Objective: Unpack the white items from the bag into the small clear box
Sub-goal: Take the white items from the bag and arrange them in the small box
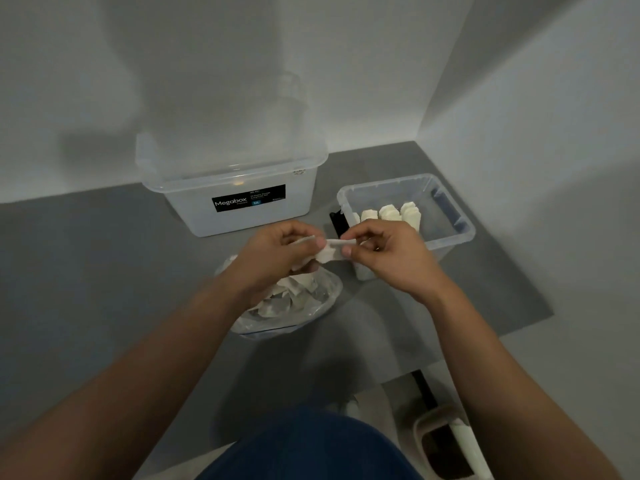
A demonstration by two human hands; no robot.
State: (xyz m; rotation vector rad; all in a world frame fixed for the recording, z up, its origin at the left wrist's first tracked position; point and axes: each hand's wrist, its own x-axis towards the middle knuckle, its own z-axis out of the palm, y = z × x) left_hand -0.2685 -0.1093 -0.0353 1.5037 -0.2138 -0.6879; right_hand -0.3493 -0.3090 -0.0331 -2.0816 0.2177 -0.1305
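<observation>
While bag (313, 306) sits on counter (104, 271), we pinch white item (329, 252) with left hand (273, 258) and right hand (394, 258), fingers curled, beside small clear box (465, 233).

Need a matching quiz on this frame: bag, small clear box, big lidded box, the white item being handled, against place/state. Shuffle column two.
Things
1. bag
2. small clear box
3. large lidded box
4. held white item

States
A. at the back, lid on, black label
B. pinched between left hand and right hand
C. on the right, open, row of white items standing inside
D. below the hands, open, loose white items inside

Pairs: 1-D, 2-C, 3-A, 4-B
</observation>
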